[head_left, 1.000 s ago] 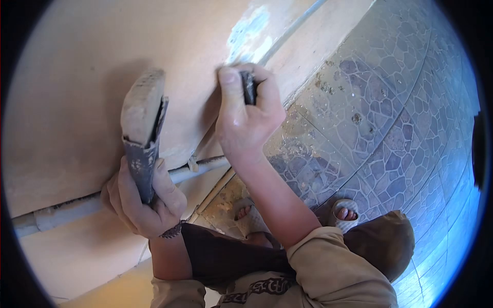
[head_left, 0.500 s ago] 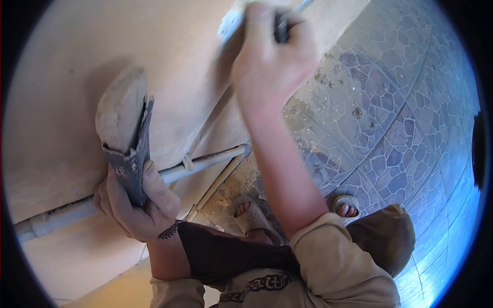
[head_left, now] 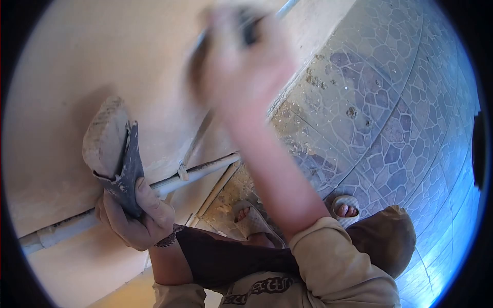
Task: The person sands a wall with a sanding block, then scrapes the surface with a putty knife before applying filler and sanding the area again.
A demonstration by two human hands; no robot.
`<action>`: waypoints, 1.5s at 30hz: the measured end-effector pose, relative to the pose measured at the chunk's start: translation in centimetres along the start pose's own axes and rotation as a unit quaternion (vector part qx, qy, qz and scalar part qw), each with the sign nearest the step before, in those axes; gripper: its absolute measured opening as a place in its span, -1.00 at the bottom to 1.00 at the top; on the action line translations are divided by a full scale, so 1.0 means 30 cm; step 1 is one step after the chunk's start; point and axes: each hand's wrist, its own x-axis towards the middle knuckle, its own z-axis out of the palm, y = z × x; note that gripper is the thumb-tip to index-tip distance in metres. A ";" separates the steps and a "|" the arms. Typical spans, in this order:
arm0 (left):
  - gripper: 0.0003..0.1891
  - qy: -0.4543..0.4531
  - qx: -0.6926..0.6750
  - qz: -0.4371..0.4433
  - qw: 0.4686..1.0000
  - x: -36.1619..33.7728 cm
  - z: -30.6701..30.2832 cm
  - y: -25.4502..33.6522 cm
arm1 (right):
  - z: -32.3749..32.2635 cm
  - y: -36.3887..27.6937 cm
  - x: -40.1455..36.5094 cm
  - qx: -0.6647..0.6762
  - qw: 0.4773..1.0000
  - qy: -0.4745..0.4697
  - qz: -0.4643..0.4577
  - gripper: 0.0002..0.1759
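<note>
Inside left grip (head_left: 136, 224): dark holder (head_left: 125, 186), narrow end.

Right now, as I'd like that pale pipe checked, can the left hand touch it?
Likely yes: the left hand appears in front of the pale pipe, nothing visible between, though the dark holder occupies its grip.
</note>
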 end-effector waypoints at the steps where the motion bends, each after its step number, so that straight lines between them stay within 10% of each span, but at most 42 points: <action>1: -0.57 -0.004 0.004 -0.024 1.000 -0.002 -0.009 0.005 | 0.001 -0.004 -0.020 -0.011 1.000 -0.006 0.009 -0.86; 16: -0.59 -0.029 0.030 0.114 0.993 0.015 -0.025 -0.026 | -0.033 0.058 -0.045 -0.025 0.994 0.026 0.108 -0.82; 32: -0.63 -0.023 0.000 0.017 1.000 -0.006 -0.018 -0.005 | -0.050 0.167 0.220 -0.007 0.969 0.074 0.234 -0.74; 45: -0.62 -0.039 0.021 0.094 0.995 0.023 -0.022 -0.018 | -0.059 0.204 0.156 -0.134 0.988 0.063 0.040 -0.80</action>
